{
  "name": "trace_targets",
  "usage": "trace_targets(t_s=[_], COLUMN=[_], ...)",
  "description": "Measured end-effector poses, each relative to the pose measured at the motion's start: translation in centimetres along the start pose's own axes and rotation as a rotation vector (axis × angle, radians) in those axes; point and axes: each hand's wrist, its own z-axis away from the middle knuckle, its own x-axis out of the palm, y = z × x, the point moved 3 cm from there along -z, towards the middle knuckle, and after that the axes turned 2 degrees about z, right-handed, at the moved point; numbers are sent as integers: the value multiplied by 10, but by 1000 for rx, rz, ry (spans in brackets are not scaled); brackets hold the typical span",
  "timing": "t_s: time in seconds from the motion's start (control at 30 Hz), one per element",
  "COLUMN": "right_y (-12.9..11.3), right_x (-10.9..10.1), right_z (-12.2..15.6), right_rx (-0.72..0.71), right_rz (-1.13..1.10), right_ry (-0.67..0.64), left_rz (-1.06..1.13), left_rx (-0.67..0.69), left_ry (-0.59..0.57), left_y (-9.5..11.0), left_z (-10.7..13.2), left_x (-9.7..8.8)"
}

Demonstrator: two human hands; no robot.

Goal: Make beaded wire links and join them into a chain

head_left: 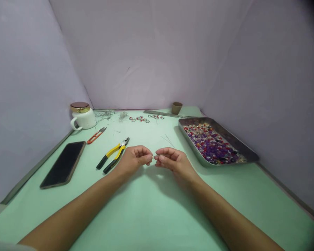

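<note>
My left hand (134,159) and my right hand (172,160) meet at the middle of the green table (151,212), fingers curled and fingertips pinched together. Between the two pinches a tiny pale piece (154,157) shows; I cannot make out what it is. Yellow-handled pliers (113,155) lie just left of my left hand. A metal tray (247,150) of purple, red and clear beads (211,143) sits right of my right hand. Thin wires (168,140) lie on the table just beyond my hands.
A black phone (64,164) lies at the left. Orange snips (96,135) and a white lidded mug (82,115) are behind it. Beaded pieces (142,119), wire scraps (104,115) and a small brown cup (177,107) line the back. Pale walls enclose the table.
</note>
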Motion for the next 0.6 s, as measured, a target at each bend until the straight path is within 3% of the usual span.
trace_targets(t_s=[0.17,0.6], right_y=[2,2], right_x=[-2,1], right_z=[-1,0], right_rx=[12,20], right_rz=[-140,-155], right_ry=[51,61], left_rz=[47,58], left_rx=[-44,-33], left_ry=[-34,-85], left_y=[0,-7], left_z=[4,5], left_x=[7,11])
